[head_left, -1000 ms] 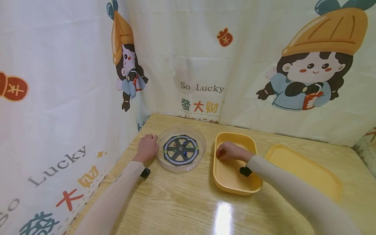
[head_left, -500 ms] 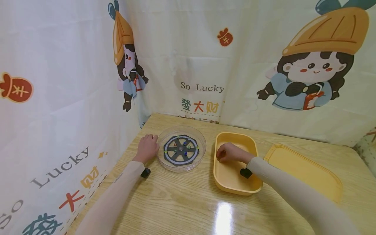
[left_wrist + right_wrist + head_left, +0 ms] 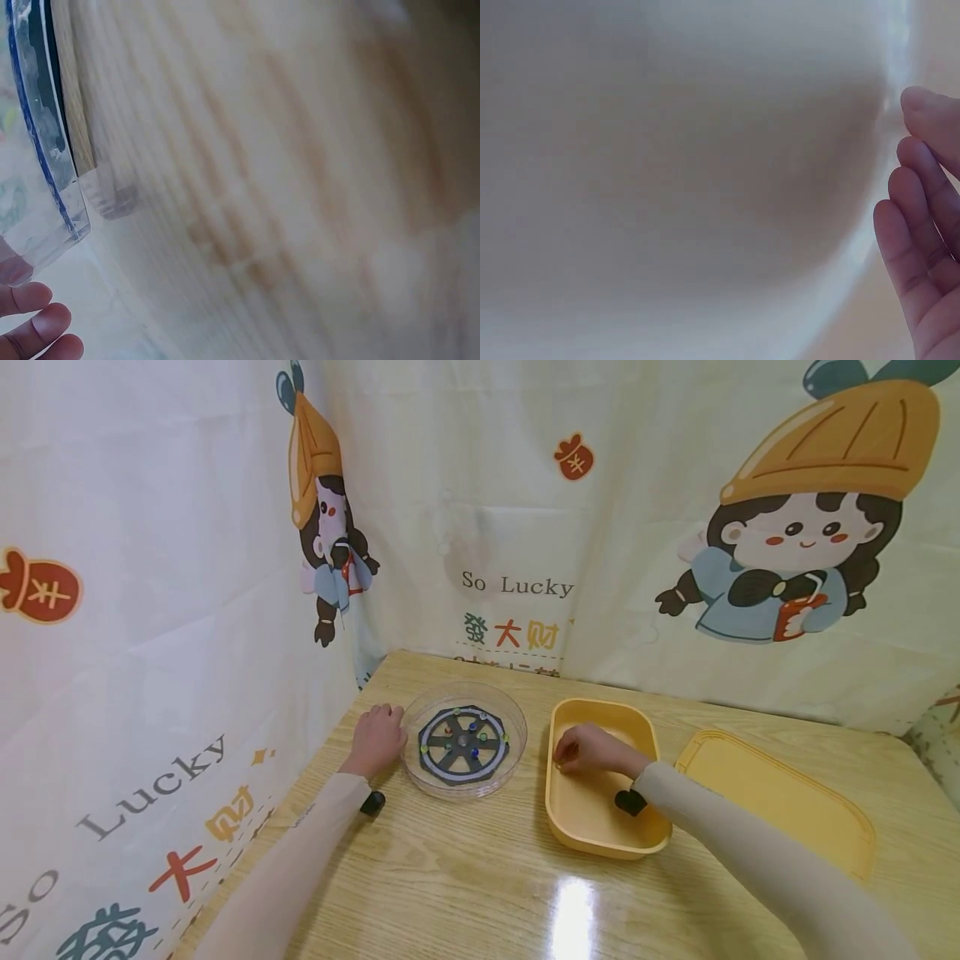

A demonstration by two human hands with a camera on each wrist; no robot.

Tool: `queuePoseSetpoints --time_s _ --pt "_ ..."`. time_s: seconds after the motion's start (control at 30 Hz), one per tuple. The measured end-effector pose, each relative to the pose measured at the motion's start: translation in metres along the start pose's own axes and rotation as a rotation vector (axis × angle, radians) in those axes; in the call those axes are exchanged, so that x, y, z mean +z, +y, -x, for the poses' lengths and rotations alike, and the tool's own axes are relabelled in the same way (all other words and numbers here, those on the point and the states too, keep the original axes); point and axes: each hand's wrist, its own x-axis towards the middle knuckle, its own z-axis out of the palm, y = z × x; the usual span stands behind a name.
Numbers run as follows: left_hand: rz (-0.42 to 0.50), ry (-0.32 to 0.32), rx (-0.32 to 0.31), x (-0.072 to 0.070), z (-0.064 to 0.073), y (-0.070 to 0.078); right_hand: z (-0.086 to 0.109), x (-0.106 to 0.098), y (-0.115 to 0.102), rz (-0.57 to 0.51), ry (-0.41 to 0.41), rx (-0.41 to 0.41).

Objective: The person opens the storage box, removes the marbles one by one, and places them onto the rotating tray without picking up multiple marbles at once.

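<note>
My left hand (image 3: 378, 737) rests at the left side of a clear round dish (image 3: 415, 778). In the left wrist view its bent fingertips (image 3: 49, 321) sit by the dish's transparent wall. Inside the dish lies a dark spoked wheel (image 3: 463, 741) with a pale ring and several small green, blue and orange beads about it. My right hand (image 3: 592, 749) reaches into a deep yellow box (image 3: 600, 839), at its left inner wall. The right wrist view shows thumb and index tips close together, the other fingers bent beneath; I cannot tell whether they pinch something small.
To the right of the box lies a flat yellow lid or tray (image 3: 795, 802), partly behind the right forearm. A printed cloth (image 3: 480, 527) hangs behind and to the left of the wooden table (image 3: 450, 885). Black wrist cameras (image 3: 630, 802) sit under both cuffs.
Both hands keep nearly the same places. The right fingertips shift very slightly at the box's left wall. The dish and box stay put.
</note>
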Motion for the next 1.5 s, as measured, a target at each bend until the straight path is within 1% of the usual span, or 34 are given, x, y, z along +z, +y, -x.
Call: queuePoseSetpoints --time_s 0.13,0.33,0.5,0.6,0.7,0.77,0.93,1.0,1.1,1.23,1.33,1.5 --pt "0.004 0.004 0.001 0.000 0.000 0.000 0.001 -0.009 -0.003 0.008 -0.001 0.017" --pt "0.000 0.016 0.009 -0.002 0.000 0.000 0.000 -0.028 -0.010 0.015 -0.006 0.037" --pt "0.001 -0.001 0.003 -0.002 0.000 0.000 -0.004 -0.047 -0.016 0.057 0.029 0.037" --pt "-0.002 -0.008 -0.002 -0.001 0.000 -0.001 -0.010 -0.059 -0.021 0.083 0.057 0.046" --pt "-0.009 0.000 0.001 0.000 0.000 -0.002 -0.018 -0.069 -0.027 0.093 0.077 0.054" --pt "-0.011 0.006 0.005 0.001 -0.001 -0.002 -0.024 -0.075 -0.030 0.099 0.085 0.048" --pt "-0.013 0.019 0.010 0.001 -0.001 -0.002 -0.044 -0.085 -0.041 0.114 0.083 0.076" --pt "-0.009 0.014 0.007 0.001 -0.001 -0.002 -0.054 -0.086 -0.045 0.116 0.082 0.089" --pt "-0.003 -0.005 -0.003 0.000 0.000 -0.001 -0.069 -0.085 -0.051 0.127 0.082 0.083" --pt "0.001 -0.026 -0.012 -0.001 -0.001 0.000 -0.090 -0.078 -0.059 0.125 0.068 0.074" --pt "-0.001 -0.025 -0.010 -0.001 -0.001 0.000 -0.104 -0.070 -0.065 0.100 0.040 0.080" --pt "-0.002 -0.014 -0.010 0.000 -0.001 -0.002 -0.123 -0.047 -0.072 0.074 -0.005 0.042"
